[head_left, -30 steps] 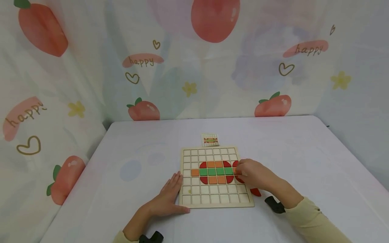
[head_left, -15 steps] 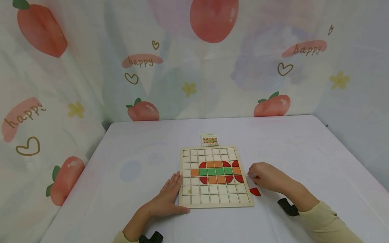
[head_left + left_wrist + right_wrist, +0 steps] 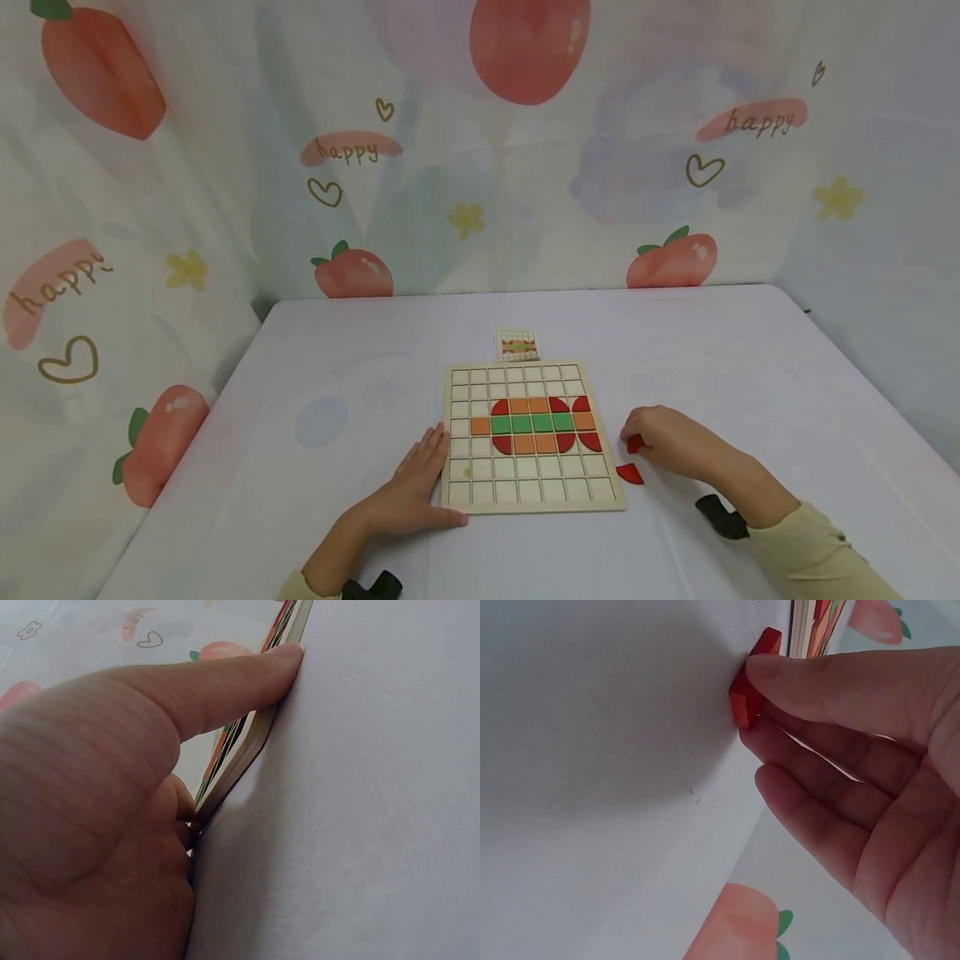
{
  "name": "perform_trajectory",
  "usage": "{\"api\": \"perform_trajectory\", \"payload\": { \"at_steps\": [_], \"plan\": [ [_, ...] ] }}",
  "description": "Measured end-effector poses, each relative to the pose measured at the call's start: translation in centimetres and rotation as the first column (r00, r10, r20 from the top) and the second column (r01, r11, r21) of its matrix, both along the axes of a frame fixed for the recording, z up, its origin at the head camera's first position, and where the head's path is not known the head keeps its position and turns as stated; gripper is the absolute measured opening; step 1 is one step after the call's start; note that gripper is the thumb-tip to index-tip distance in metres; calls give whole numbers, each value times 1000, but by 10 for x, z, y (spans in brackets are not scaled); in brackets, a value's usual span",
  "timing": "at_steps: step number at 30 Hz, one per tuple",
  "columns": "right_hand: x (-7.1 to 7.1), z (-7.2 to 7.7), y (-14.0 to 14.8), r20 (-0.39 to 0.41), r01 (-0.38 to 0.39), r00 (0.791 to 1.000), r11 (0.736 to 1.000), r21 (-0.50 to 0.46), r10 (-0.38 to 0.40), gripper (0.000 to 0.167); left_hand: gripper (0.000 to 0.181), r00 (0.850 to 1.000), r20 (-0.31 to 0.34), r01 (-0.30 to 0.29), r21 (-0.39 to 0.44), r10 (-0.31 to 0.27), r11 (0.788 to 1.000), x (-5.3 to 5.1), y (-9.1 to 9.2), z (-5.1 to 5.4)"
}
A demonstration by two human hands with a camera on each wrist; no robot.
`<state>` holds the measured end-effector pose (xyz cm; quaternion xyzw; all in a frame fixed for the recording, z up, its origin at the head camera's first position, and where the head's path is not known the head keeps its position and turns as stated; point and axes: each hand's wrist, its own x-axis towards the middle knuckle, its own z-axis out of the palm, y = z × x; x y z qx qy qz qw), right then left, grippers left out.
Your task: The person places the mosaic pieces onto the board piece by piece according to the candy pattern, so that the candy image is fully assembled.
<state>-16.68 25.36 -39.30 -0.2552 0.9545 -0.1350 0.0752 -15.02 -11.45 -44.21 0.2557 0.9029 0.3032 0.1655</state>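
A wooden grid board [image 3: 510, 494] lies on the table with red, orange and green pieces set in its cells. My left hand [image 3: 405, 496] rests at its lower left corner, fingers straight along the left side and thumb against the front edge, as the left wrist view also shows. To the right of the board, my right hand [image 3: 671, 442] pinches a red quarter-round piece [image 3: 744, 701] between thumb and fingers, low over the cloth. A second red quarter-round piece [image 3: 630, 474] lies loose beside the board's right edge, just below that hand.
A small pattern card [image 3: 517, 345] with a similar coloured design sits behind the board's far edge. White cloth [image 3: 360, 350] covers the table, and a printed curtain [image 3: 495, 183] stands behind it.
My right hand has moved off the board to the right, uncovering the red and orange pieces at its right edge, and now holds a red piece. The left hand stays in place.
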Motion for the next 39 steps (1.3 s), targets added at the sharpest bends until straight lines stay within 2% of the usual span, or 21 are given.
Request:
{"api": "perform_trajectory", "payload": {
  "at_steps": [5, 12, 19, 23, 39],
  "plan": [
    [-1, -1, 1, -17, 43, 999, 999, -2, -43, 14, 111, 1000, -4, 4, 0, -4, 1000, 0, 0, -2],
    [-2, -2, 0, 4, 114, 993, 993, 8, -114, 11, 110, 1000, -9, 4, -6, -4, 1000, 0, 0, -1],
    [-2, -2, -5, 38, 222, 974, 975, 13, -222, 12, 110, 1000, -4, 4, -4, -4, 1000, 1, 0, 0],
    [-3, -1, -6, 44, 259, 965, 966, 7, -259, 12, 110, 1000, -1, 2, -5, -2, 1000, 1, 0, 0],
    [-1, -3, -11, 38, 305, 952, 952, 6, -305, 12, 110, 1000, -5, -5, -27, 4, 1000, 0, 0, -4]
  ]
}}
